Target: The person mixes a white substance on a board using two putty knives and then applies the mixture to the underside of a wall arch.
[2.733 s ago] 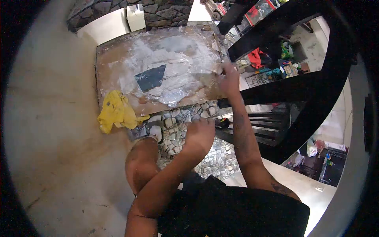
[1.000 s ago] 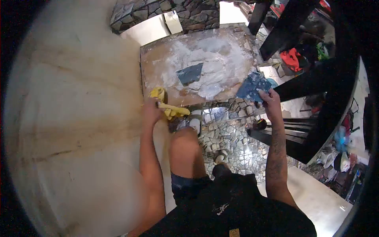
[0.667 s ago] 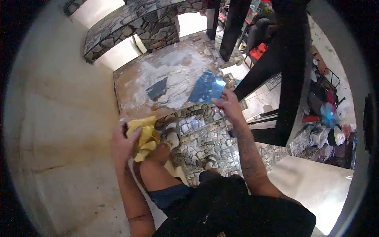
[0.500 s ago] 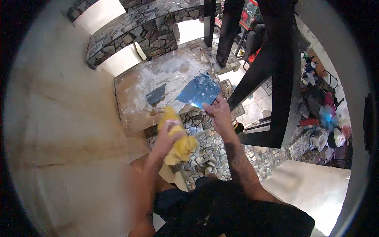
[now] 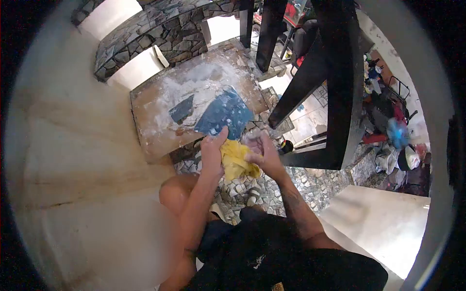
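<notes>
A crumpled yellow cloth (image 5: 238, 162) is between my two hands, in front of the dusty board. My left hand (image 5: 212, 154) grips the cloth along its left side, thumb pointing up. On the right side, my right hand (image 5: 264, 153) has its thumb against the cloth and its fingers curled; white dust coats them. Just beyond the hands a blue flat sheet (image 5: 225, 111) with white specks lies on the board (image 5: 150, 131). To its left rests a smaller dark grey-blue flat piece (image 5: 181, 109).
White powder is smeared over the board. A stone-clad wall (image 5: 170, 29) stands behind it, with a plain wall (image 5: 87, 145) at left. Black slanted beams (image 5: 335, 97) rise at right. Stone flooring (image 5: 233, 189) lies below, and clutter (image 5: 388, 121) sits far right.
My right hand has let go of the blue sheet, which now lies on the board. That hand has come down to the yellow cloth, and my left hand has brought the cloth rightward and up.
</notes>
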Available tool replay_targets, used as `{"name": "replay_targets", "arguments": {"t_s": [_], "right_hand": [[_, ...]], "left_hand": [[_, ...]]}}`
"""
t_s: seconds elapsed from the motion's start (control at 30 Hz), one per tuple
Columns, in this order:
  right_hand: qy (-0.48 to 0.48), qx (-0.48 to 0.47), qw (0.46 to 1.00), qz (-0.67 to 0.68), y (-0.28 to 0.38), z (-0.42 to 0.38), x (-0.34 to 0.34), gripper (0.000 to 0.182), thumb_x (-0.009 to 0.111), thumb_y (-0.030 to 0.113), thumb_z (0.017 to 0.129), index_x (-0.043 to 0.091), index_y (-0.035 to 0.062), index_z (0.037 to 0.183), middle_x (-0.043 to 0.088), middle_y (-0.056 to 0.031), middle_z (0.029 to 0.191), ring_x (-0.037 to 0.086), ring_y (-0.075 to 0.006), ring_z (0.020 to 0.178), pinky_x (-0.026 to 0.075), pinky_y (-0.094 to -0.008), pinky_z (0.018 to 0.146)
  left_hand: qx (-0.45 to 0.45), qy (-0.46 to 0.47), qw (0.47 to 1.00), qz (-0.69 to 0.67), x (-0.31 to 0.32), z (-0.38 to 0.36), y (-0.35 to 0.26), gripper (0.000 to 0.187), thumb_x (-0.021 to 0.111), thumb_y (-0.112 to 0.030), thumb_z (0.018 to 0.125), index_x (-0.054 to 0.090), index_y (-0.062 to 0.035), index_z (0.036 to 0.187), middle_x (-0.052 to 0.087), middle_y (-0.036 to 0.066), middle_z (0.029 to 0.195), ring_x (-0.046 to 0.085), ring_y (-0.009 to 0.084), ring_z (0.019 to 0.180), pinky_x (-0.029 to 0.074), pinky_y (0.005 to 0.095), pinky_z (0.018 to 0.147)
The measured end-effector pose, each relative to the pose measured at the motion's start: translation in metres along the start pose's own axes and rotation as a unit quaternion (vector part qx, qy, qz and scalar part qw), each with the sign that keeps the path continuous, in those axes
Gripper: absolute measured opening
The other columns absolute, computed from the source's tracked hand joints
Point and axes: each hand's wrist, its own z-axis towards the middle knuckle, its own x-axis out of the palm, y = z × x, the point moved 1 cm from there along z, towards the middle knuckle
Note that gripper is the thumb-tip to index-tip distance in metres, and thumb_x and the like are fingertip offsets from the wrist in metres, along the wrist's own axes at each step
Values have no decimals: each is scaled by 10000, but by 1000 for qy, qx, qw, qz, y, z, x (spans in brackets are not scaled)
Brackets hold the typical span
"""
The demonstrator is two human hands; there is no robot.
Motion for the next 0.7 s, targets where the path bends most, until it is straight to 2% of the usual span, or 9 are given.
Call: {"name": "replay_targets", "arguments": {"t_s": [0.03,0.13,0.27,0.3,0.4,0.53,0.6,0.67,0.7], "right_hand": [[39,6,987,-153,2,-11,-8,550,775,246,665,507,83,1117,608,-106,1004,594,-248,926,464,-360,828],[19,-195,911,-363,-47,-33,-16,510,785,248,660,532,98,1076,616,-115,992,595,-270,912,470,-382,792],[32,-307,951,-26,-22,-20,-18,375,782,83,610,573,84,922,605,-101,928,572,-256,886,432,-348,794],[37,-254,964,-67,-21,-15,-26,417,754,257,678,587,86,1019,616,-89,913,588,-240,880,459,-365,789],[28,-108,994,-15,3,-1,-26,376,724,306,710,613,58,969,616,-93,935,579,-215,894,452,-346,801],[-29,-2,994,-103,-11,6,-17,311,695,296,760,645,38,927,637,-80,878,601,-179,820,471,-319,742],[-40,-141,959,-241,-23,3,-18,151,661,133,753,647,35,866,634,-86,794,610,-217,736,480,-327,676],[-47,-327,876,-351,-24,1,-16,77,636,9,728,630,15,805,622,-85,737,596,-225,682,470,-314,640],[-79,-231,915,-320,-23,-4,-14,129,617,-47,703,636,20,812,644,-116,833,620,-267,760,492,-342,673]], "left_hand": [[5,-8,1000,-29,-2,2,3,180,631,-128,824,589,5,939,624,76,850,634,182,680,543,322,629],[12,-9,996,-89,-3,9,10,205,636,-144,818,587,21,928,620,76,853,627,178,688,531,313,634],[60,-59,996,-9,-4,12,-2,225,638,-163,818,586,25,930,617,73,850,620,172,682,520,308,638],[70,-73,994,27,-4,12,-8,229,639,-167,818,587,25,931,616,71,848,619,171,678,518,308,639],[108,-66,992,-7,1,7,-20,228,638,-179,823,586,16,930,615,69,875,620,166,712,516,316,651],[-16,-25,990,-135,-28,30,-5,175,622,-159,836,588,-6,914,617,66,872,623,171,715,519,320,660],[-6,-31,990,-138,-25,26,-9,150,613,-144,840,589,-13,908,619,67,858,626,178,701,523,323,658],[15,-51,991,-120,-19,22,-13,134,606,-130,841,588,-14,906,623,69,841,627,184,678,527,324,653],[28,-64,992,-105,-15,20,-14,129,604,-122,841,587,-13,907,626,70,832,628,187,664,529,324,650]]}}
